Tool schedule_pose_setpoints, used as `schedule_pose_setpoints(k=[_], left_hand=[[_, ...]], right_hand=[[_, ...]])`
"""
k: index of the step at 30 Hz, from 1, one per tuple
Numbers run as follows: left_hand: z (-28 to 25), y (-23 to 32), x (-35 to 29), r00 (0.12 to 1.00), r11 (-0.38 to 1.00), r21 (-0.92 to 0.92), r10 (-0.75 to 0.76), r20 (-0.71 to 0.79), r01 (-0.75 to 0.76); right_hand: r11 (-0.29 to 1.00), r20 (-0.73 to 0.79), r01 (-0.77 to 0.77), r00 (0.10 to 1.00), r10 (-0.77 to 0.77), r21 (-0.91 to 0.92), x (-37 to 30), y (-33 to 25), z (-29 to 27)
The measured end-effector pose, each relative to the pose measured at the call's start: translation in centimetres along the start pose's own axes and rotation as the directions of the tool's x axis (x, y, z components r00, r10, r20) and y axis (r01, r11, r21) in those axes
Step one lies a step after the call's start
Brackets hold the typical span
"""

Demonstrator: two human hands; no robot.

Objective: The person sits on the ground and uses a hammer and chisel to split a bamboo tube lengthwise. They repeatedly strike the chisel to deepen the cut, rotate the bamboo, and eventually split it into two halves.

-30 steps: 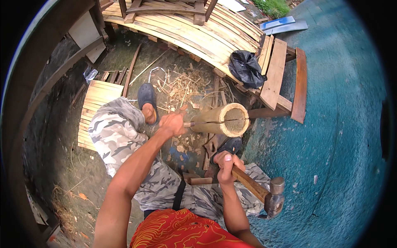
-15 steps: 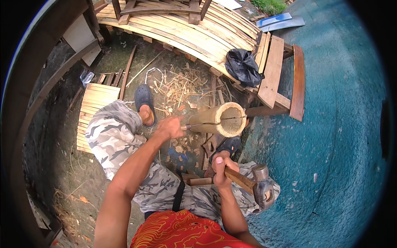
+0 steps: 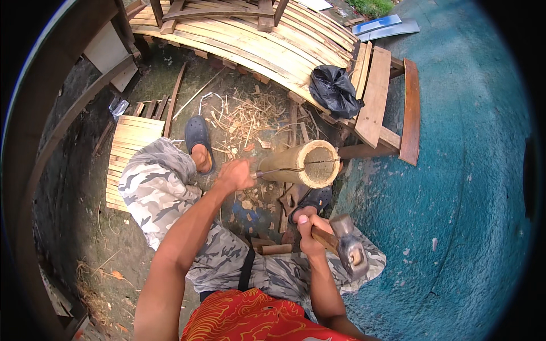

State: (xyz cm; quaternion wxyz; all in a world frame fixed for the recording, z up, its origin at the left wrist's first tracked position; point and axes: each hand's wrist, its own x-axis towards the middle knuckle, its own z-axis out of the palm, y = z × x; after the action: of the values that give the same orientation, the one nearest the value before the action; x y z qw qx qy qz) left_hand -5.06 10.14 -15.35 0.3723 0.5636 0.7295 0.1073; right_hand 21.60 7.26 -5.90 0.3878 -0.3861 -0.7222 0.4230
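Note:
A thick, hollow bamboo section [image 3: 282, 158] stands between my feet, its cut end facing up toward me. Across that end lies the thin dark blade of a knife [image 3: 280, 170], sunk at the rim, where a crack runs over the opening. My left hand [image 3: 237, 175] is closed around the knife's handle, left of the bamboo. In my right hand [image 3: 311, 236], a hammer [image 3: 352, 253] is gripped by its wooden handle, its metal head hanging over my right thigh, apart from the knife and bamboo.
Curled shavings [image 3: 250, 122] and chips litter the ground. A slatted bamboo platform [image 3: 239, 37] spans the far side, with a black plastic bag [image 3: 334, 91] at its right end. A blue wall [image 3: 449, 187] rises at right. A small slatted panel [image 3: 136, 128] lies at left.
The hammer has shifted slightly left and up, its head tilting and looking larger. My left hand, the knife and the bamboo stay almost where they were.

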Motion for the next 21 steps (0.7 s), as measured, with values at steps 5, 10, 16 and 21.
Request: schedule_pose_setpoints(k=[5, 10, 16, 21], left_hand=[[-0.4, 0.2, -0.1, 0.999, 1.000, -0.022, -0.014, 0.053, 0.015], [-0.4, 0.2, -0.1, 0.999, 0.999, -0.024, -0.033, 0.035, 0.034], [-0.2, -0.4, 0.0, 0.995, 0.997, -0.052, -0.053, 0.084, 0.057], [-0.1, -0.3, 0.2, 0.993, 0.995, -0.031, -0.092, 0.081, 0.095]], right_hand=[[0.797, -0.066, -0.560, 0.825, 0.561, -0.227, -2.2, 5.6, 2.7], [0.733, -0.001, -0.614, 0.767, 0.642, -0.292, -2.1, 6.5, 2.9], [0.974, -0.112, 0.048, 0.991, -0.075, -0.223, -1.5, 3.4, 0.8], [0.652, 0.026, -0.657, 0.697, 0.717, -0.377, -3.3, 7.4, 2.5]])
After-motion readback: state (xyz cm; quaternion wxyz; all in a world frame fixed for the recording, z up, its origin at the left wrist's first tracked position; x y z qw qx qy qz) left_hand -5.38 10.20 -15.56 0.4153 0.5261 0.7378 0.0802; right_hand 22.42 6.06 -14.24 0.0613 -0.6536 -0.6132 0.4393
